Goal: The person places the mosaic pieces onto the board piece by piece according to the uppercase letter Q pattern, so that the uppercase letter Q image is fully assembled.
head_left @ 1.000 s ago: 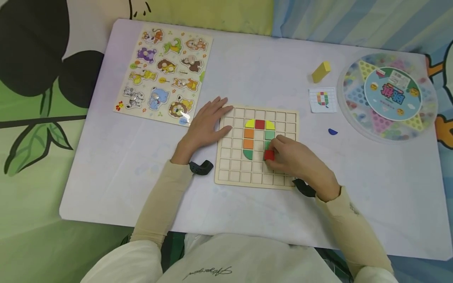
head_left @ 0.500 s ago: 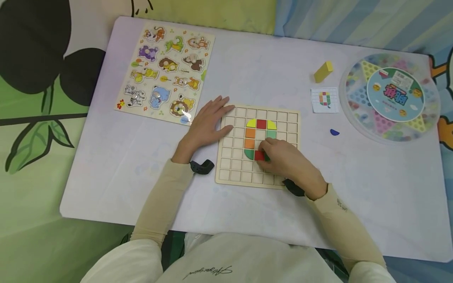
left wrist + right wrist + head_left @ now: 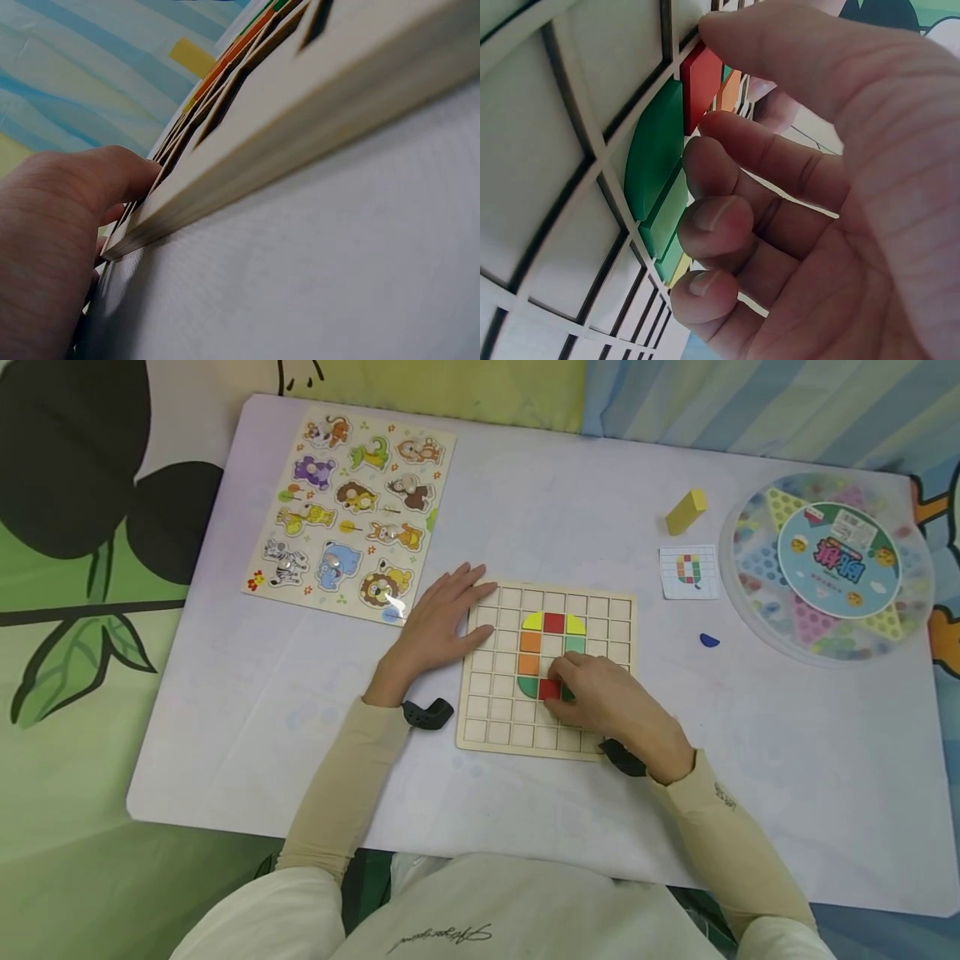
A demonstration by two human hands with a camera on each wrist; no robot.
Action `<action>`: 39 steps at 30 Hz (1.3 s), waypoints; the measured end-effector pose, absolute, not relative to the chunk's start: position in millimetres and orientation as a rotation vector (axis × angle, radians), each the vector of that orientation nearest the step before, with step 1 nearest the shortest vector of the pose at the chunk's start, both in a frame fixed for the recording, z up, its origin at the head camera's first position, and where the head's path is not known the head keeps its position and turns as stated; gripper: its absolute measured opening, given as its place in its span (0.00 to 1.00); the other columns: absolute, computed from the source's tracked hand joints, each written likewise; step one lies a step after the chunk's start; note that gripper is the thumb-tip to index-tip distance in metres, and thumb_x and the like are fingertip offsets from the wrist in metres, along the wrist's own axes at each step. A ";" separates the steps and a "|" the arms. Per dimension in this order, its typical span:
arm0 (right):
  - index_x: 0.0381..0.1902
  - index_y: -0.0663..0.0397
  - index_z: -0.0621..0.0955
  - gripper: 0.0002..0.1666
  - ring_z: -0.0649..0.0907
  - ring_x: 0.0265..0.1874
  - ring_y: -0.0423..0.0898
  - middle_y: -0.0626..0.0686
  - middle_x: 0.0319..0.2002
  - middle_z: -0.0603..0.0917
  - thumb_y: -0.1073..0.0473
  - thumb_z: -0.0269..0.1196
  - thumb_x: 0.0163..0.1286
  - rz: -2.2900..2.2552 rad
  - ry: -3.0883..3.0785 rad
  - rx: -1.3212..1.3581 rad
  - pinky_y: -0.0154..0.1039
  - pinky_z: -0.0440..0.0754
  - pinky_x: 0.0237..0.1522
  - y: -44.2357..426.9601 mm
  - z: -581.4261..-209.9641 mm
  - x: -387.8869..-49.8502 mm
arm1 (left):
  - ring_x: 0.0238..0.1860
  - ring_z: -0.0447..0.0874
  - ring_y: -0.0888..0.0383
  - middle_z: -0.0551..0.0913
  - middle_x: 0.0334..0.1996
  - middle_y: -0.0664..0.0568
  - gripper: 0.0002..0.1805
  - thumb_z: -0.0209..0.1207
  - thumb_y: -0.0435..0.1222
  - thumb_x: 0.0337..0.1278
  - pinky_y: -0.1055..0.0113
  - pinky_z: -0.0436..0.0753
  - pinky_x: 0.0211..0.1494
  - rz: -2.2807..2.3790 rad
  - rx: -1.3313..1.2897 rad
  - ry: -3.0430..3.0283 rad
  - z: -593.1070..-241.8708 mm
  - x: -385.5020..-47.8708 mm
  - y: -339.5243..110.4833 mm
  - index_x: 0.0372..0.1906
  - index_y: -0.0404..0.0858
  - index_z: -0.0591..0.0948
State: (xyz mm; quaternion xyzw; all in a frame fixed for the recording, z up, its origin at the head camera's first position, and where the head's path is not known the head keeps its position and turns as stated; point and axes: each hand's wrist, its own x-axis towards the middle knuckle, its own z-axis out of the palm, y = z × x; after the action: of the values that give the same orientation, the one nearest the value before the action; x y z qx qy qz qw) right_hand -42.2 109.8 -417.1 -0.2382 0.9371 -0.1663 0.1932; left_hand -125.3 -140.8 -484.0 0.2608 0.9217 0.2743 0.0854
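Observation:
A wooden grid board point(image 3: 487, 732) lies on the table with a ring of coloured tiles in its cells. My right hand point(image 3: 611, 697) pinches a red square tile point(image 3: 550, 689) in the ring's bottom row. In the right wrist view, thumb and index finger sit at opposite edges of that tile, beside a green quarter-round tile point(image 3: 658, 150). The other fingers are curled near the tiles. My left hand point(image 3: 437, 625) rests on the board's left edge with fingers extended; its thumb touches the rim in the left wrist view. Part of the ring's right side is hidden under my right hand.
A small pattern card point(image 3: 688, 572), a yellow block point(image 3: 686, 513) and a blue half-round tile point(image 3: 708, 641) lie right of the board. Beyond them is a round clear case point(image 3: 825, 635). An animal puzzle board point(image 3: 345, 539) lies at the upper left.
My right hand has moved left with the red tile, from the ring's lower right corner to the cell between the two green quarter-rounds. My left hand stays on the board's edge.

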 end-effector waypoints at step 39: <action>0.44 0.67 0.79 0.15 0.77 0.31 0.56 0.64 0.36 0.81 0.59 0.55 0.71 -0.527 2.834 0.022 0.47 0.75 0.31 254.3 -414.0 -55.3 | 0.79 0.40 0.56 0.54 0.77 0.52 0.34 0.53 0.52 0.64 0.67 0.37 0.81 0.812 0.753 2.742 -483.1 -125.0 -139.9 0.73 0.46 0.66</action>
State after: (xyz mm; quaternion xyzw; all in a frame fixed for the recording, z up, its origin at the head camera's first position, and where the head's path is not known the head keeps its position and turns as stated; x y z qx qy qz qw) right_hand -55.3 254.3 -414.0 0.0077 0.9749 -0.1813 0.1289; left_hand -125.0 -139.9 -483.1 0.2535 0.9233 0.2735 0.0921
